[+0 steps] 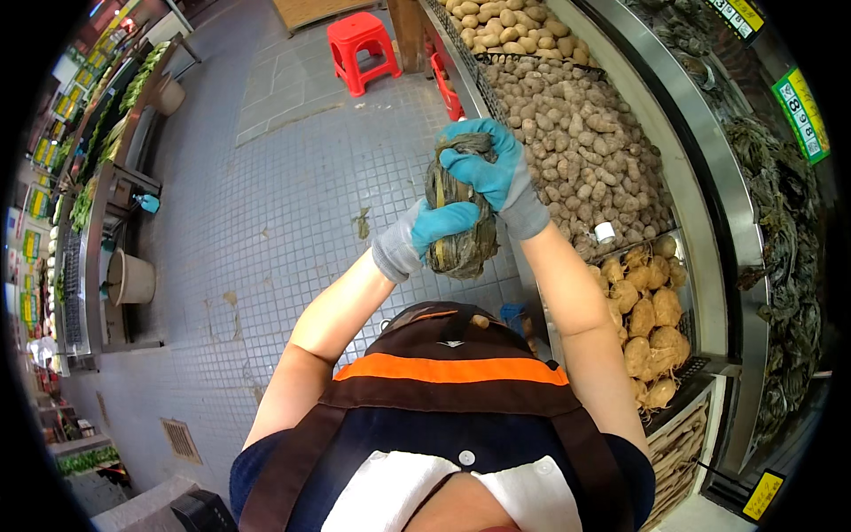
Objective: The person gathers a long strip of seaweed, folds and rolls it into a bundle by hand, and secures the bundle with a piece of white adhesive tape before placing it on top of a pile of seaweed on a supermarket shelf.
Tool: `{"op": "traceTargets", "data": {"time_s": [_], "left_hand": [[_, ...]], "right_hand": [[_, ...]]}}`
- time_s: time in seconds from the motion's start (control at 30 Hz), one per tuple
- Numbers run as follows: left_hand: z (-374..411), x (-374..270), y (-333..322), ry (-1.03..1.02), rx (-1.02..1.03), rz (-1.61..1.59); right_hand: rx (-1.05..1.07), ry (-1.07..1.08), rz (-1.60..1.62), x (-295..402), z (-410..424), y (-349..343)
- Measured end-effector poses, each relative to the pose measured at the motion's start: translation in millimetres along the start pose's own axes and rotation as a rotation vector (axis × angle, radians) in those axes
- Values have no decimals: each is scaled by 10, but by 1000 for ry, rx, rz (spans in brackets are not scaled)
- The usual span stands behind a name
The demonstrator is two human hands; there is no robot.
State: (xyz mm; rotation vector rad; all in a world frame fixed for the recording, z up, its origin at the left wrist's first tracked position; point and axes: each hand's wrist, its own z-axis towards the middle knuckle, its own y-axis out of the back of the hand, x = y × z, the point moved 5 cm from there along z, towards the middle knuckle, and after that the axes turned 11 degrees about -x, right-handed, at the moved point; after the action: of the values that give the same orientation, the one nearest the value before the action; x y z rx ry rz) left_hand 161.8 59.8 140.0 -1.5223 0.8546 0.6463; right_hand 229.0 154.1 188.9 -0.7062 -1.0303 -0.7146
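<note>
Both my hands wear blue-and-grey work gloves and hold one bundle of dark, limp leafy greens [465, 256], raised over the tiled floor in front of my apron. My left hand [429, 233] grips its lower left side, the thumb lying across the front. Around the upper end curls my right hand [495, 166], fingers bent over the folded leaves. The greens look like preserved vegetable, with a few yellowish stalks among the dark leaves. My palms and the back of the bundle are hidden.
On the right are bins of potatoes [508, 26], small taro-like tubers [565, 133] and large tan roots [641, 319]. More dark greens [788, 253] line a metal-edged shelf [738, 199]. A red plastic stool [362, 50] stands ahead; vegetable racks [100, 193] and a bucket [131, 276] are left.
</note>
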Motion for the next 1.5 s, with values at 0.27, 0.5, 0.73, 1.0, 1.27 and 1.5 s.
{"op": "traceTargets", "data": {"time_s": [0.27, 0.5, 0.73, 1.0, 1.27, 1.5], "left_hand": [[70, 93, 2, -85, -129, 104], [185, -164, 176, -366, -366, 600], [236, -58, -54, -598, -252, 836], [258, 103, -147, -571, -476, 983], [109, -386, -9, -888, -299, 850], [312, -814, -37, -557, -71, 1026]], "right_hand": [[202, -184, 23, -110, -22, 257], [64, -402, 532, -671, -415, 495], [-136, -34, -96, -313, -538, 328], [-314, -261, 544, -535, -522, 305], [-151, -363, 519, -558, -537, 406], [57, -317, 435, -279, -576, 208]]}}
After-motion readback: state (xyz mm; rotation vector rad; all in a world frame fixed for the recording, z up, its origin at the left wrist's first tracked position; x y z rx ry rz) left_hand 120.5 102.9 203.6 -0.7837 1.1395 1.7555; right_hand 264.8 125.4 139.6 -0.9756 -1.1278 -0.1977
